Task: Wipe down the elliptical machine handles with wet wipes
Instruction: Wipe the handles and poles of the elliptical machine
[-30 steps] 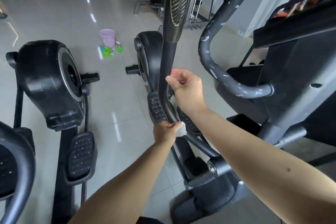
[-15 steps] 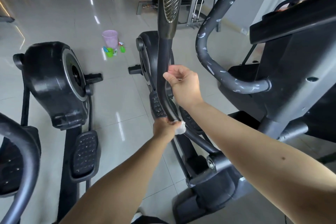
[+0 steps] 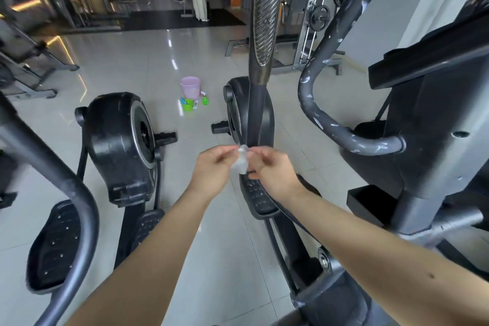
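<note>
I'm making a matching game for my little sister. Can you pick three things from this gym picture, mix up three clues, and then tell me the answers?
Things:
1. wet wipe
2. bucket
3. curved handlebar

Clues:
A. grey with white scuffs
B. pale pink-purple, standing on the floor
C. pinched between the left hand and the right hand

Pairs: 1-C, 2-B, 3-A

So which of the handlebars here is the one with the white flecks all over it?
The curved grey handlebar at the right; the upright ribbed handle and the bar at near left look plain dark.
</note>
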Demonstrator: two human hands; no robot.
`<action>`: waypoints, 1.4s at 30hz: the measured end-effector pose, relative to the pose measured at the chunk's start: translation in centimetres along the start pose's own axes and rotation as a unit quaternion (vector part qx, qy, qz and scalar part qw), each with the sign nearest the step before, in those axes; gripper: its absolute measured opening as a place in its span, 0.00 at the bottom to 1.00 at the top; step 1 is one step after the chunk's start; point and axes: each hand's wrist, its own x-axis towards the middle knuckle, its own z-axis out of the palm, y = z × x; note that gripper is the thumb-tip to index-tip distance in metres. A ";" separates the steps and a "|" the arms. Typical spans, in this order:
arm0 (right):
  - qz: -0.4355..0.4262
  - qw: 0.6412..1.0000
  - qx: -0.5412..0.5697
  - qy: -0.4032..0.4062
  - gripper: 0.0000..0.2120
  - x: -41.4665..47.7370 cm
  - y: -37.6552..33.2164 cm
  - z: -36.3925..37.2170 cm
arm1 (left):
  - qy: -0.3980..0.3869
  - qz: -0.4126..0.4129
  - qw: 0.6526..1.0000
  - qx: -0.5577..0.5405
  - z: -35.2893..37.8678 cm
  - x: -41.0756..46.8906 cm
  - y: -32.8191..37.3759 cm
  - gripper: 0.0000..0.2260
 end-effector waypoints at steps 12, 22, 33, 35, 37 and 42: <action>0.001 0.998 0.063 0.026 0.04 -0.3 -1.3 2.3 | -0.002 0.041 0.999 0.018 -3.0 -0.2 1.6 0.07; 0.053 0.986 0.148 0.047 0.10 0.7 -0.5 4.5 | 0.001 0.025 0.999 0.039 -3.0 0.7 0.5 0.08; 0.195 0.955 0.178 0.134 0.08 6.1 3.3 10.4 | 0.034 -0.069 0.995 0.070 -3.1 5.7 -3.2 0.09; 0.217 0.951 0.172 0.140 0.09 8.0 3.8 12.3 | 0.050 -0.092 0.993 0.053 -3.5 7.2 -3.9 0.08; 0.233 0.942 0.196 0.142 0.09 9.7 3.8 14.1 | 0.070 -0.108 0.991 0.040 -4.1 9.2 -4.8 0.08; 0.258 0.931 0.213 0.148 0.08 14.2 3.2 17.1 | 0.090 -0.136 0.986 0.034 -5.5 13.8 -5.5 0.10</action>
